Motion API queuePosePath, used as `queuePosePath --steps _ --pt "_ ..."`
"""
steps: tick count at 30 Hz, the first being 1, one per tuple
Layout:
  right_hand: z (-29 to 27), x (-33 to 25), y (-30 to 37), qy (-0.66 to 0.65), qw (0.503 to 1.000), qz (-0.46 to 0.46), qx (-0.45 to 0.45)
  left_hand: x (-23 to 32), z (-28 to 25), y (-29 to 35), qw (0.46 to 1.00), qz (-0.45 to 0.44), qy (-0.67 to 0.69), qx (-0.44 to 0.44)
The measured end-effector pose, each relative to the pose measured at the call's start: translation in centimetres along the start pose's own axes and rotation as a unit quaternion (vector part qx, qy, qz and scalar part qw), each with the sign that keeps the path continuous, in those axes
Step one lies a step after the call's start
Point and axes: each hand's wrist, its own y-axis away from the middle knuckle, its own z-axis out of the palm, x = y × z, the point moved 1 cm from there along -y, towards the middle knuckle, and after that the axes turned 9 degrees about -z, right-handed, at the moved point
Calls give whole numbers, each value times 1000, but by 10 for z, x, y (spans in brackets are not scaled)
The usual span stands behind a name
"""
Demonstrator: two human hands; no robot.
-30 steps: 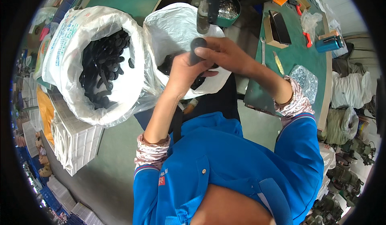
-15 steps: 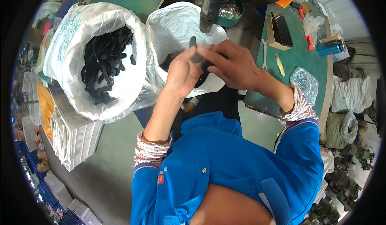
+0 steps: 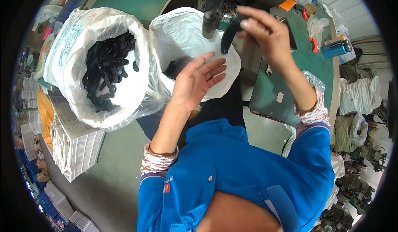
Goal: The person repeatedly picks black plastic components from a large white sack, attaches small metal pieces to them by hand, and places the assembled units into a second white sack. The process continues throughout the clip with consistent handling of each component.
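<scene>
My right hand (image 3: 267,35) is raised beside a machine, closed on a curved black piece (image 3: 231,36) that tapers downward and has a small hole near its lower end. Below and to the left of it, my left hand (image 3: 195,82) is palm up with fingers spread, holding nothing. It is over the near part of a white-lined bag (image 3: 182,30), where more dark pieces (image 3: 177,67) lie at the bottom. A larger white plastic bag (image 3: 62,53) on the left holds a heap of flat black pieces (image 3: 108,62) with rounded ends.
The machine's upright grey post (image 3: 210,23) stands at the bag's far rim, near a container of small metal parts (image 3: 230,10). On the right green table (image 3: 265,97) are a wrench (image 3: 269,69), a blue cylinder (image 3: 335,48) and a pale tag (image 3: 280,97). White crates (image 3: 85,153) stand lower left.
My hands have come apart. The right one has moved up and to the right with the curved black piece. My left hand has stayed low and opened out.
</scene>
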Motion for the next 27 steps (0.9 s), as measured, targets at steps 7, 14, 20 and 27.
queuePosePath --steps 7,14,20,27 --pt "16 -43 -70 -112 988 75 73 4 -24 3 998 40 -14 43" --pt "8 -22 -104 -110 981 142 -74 16 -43 6 992 106 -1 63" --pt "6 9 -56 -56 993 80 -58 67 -89 15 896 292 -185 277" --pt "4 9 -40 -121 985 113 -49 114 -190 23 537 214 -638 509"
